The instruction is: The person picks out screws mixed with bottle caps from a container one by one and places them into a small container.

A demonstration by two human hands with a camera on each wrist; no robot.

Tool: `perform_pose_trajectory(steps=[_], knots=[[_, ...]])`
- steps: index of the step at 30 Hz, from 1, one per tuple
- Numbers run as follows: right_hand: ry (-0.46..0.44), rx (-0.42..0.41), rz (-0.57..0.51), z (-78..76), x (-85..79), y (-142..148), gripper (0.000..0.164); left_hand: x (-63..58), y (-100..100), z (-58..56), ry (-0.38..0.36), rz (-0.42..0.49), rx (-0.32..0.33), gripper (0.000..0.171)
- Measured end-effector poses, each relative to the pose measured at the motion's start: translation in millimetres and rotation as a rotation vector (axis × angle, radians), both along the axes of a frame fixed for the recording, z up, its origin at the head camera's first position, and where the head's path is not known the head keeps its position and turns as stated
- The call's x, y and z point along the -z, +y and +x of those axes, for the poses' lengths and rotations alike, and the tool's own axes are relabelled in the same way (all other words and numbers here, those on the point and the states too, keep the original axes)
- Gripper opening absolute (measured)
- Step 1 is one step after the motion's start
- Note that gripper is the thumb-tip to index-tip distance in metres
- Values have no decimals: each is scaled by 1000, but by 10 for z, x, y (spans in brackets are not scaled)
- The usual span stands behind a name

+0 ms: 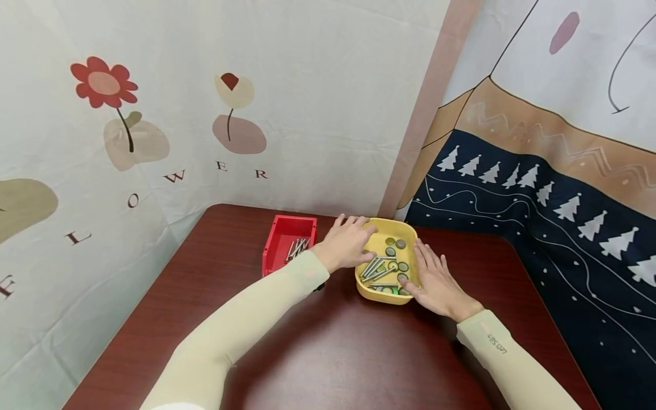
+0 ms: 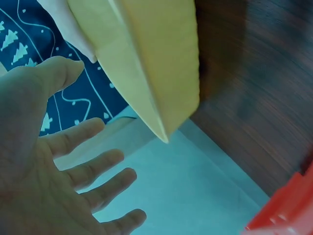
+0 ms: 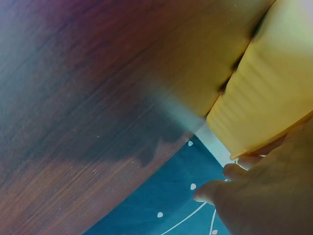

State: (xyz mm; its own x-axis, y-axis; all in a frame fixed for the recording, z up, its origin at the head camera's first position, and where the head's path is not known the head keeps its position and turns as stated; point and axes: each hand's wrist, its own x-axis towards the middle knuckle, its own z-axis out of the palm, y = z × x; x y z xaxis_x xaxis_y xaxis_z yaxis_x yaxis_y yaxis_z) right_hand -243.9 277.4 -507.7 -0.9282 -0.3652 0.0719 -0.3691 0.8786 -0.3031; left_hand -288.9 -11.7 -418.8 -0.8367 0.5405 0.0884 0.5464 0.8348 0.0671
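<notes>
A yellow plastic bin (image 1: 388, 222) holds long metal bolts (image 1: 378, 271) and round, cap-like discs (image 1: 401, 244), some greenish. My left hand (image 1: 345, 242) is spread beside its left rim, with the thumb overlapping that edge. In the left wrist view the left hand (image 2: 73, 166) shows straight, separated fingers and a bare palm, apart from the bin's wall (image 2: 168, 58). On the other side, my right hand (image 1: 435, 282) lies along the right wall, fingers straight and thumb reaching over the rim. The right wrist view has the right hand (image 3: 269, 191) close against the bin's rim.
Left of the yellow bin stands a red bin (image 1: 271, 242) with several metal bolts (image 1: 297, 248) in it, partly behind my left forearm. Both stand on a dark red-brown table (image 1: 328, 347). Printed cloths (image 1: 328, 85) hang behind and to the right of it.
</notes>
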Motion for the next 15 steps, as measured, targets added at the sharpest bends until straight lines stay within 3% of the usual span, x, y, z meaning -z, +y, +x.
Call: perform_pose_trajectory(steps=[8, 15], knots=[[1, 2, 0, -4, 11, 2, 98, -18, 273, -18, -13, -97, 22, 64], [9, -3, -9, 3, 8, 4, 97, -13, 557, -71, -85, -131, 32, 67]])
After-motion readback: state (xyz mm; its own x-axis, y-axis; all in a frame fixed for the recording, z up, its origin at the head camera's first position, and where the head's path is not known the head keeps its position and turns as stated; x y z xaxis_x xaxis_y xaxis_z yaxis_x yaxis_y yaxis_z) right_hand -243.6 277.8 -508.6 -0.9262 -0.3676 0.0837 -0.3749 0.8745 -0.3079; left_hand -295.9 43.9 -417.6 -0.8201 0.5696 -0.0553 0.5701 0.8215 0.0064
